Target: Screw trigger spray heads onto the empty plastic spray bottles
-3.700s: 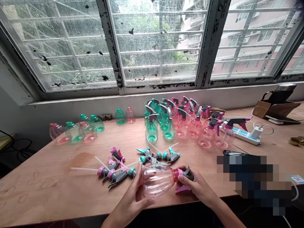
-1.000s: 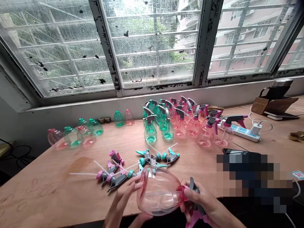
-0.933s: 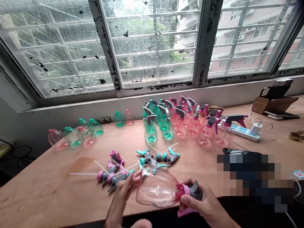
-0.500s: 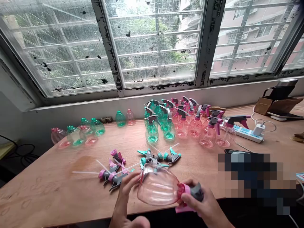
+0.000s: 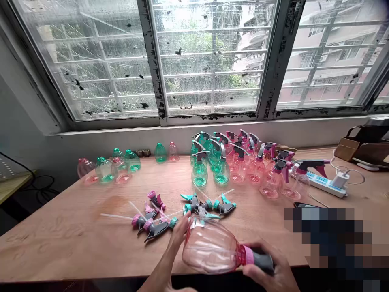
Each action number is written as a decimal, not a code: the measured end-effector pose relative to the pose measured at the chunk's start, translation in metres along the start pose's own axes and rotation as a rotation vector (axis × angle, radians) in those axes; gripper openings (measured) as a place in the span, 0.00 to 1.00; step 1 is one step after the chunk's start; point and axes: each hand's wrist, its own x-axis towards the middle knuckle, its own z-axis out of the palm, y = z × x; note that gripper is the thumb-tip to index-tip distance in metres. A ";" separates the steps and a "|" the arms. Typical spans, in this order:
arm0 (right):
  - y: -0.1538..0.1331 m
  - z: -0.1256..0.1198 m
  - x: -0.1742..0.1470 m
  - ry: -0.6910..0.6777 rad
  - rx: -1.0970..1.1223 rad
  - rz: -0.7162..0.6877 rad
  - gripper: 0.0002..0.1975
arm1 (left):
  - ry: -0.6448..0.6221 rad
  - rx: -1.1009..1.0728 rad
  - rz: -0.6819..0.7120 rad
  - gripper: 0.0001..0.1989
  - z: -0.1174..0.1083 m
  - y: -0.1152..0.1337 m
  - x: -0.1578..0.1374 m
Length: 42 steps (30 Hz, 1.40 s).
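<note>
A clear pink spray bottle (image 5: 211, 247) lies sideways in the air over the table's front edge, its base to the left. My right hand (image 5: 275, 267) is closed around its neck end, at the pink collar and grey spray head (image 5: 261, 260); the trigger is hidden. By the bottle's base is my left hand (image 5: 170, 257), fingers stretched along the base's edge and thumb held apart below. Whether those fingers press on the plastic is unclear. Just beyond lie loose pink-and-grey spray heads (image 5: 156, 230) and teal-and-grey spray heads (image 5: 225, 207), some with white tubes.
Green bottles with spray heads (image 5: 199, 172) and pink ones (image 5: 271, 184) crowd the back. Headless bottles (image 5: 105, 170) stand at the back left. A power strip (image 5: 326, 183) with a white plug, a brown case (image 5: 349, 148) and a blurred-out patch are at right.
The view has shifted, so the scene sits further right. The bottle has turned about its length in my right hand, and its pink trigger no longer shows. My left hand stays by the base.
</note>
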 end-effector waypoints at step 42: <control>-0.030 -0.108 0.257 -0.468 -1.402 0.180 0.16 | 1.047 1.139 0.113 0.16 -0.241 0.022 0.107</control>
